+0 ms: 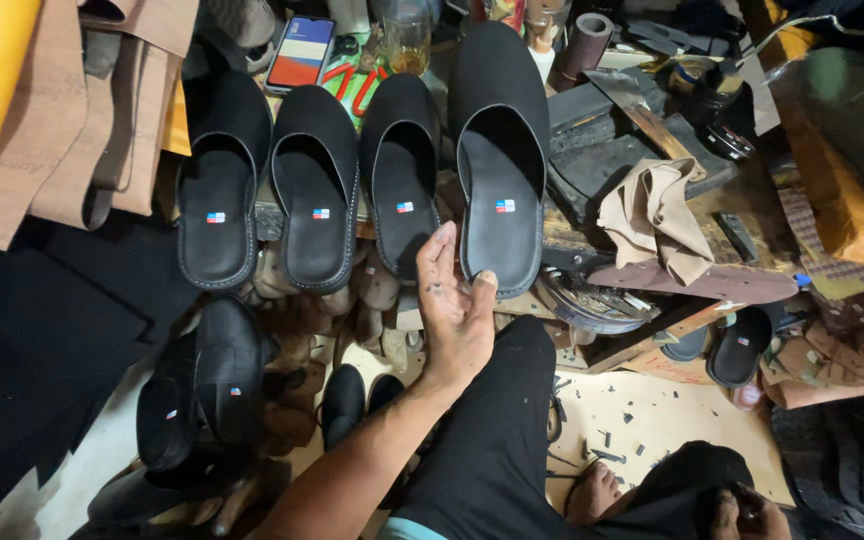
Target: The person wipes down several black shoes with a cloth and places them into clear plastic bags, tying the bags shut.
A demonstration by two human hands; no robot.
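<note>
Four black slip-on slippers lie side by side, toes pointing away, on a cluttered low bench. My left hand (455, 310) reaches up from the lower left to the heel of the largest, rightmost slipper (500, 150). Its thumb lies on the heel rim and its fingers run up along the slipper's left edge. The neighbouring slipper (401, 170) lies just left of my fingers. My right hand (747, 515) rests on my black-trousered knee at the bottom right, partly cut off by the frame, so its grip is unclear.
Two more slippers (217, 180) (316, 185) lie at the left of the row. A phone (300, 52) and a glass jar (408, 38) stand behind. Leather sheets (72, 120) hang at the left and folded tan leather (657, 215) lies at the right. Finished slippers (202, 390) are piled on the floor.
</note>
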